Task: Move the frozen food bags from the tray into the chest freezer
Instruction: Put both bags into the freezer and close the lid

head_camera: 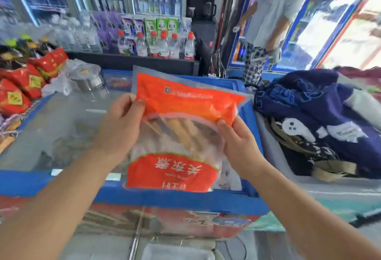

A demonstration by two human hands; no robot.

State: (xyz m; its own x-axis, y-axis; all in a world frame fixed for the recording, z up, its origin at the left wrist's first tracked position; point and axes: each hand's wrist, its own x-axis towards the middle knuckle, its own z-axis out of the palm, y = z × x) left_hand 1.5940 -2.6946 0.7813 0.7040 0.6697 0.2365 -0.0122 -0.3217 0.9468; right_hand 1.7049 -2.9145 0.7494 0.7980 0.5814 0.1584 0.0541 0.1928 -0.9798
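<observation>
An orange frozen food bag (181, 103) with a clear window showing pale sticks is held up in front of me over the blue-rimmed chest freezer (144, 199). My left hand (121, 123) grips the bag's left edge with the thumb on top. On the bag's right edge my right hand (239, 146) pinches it beside the clear window. The bag is upside down to me and hides the right part of the freezer top. The freezer's glass lid (61, 127) shows frosty contents underneath. I cannot tell which thing here is the tray.
Red snack bags (22, 86) and a steel pot (86, 77) lie at the freezer's left end. A heap of dark blue cloth (321, 119) covers the freezer to the right. Bottles (156, 43) and drink fridges stand behind. A person (272, 24) stands at the back right.
</observation>
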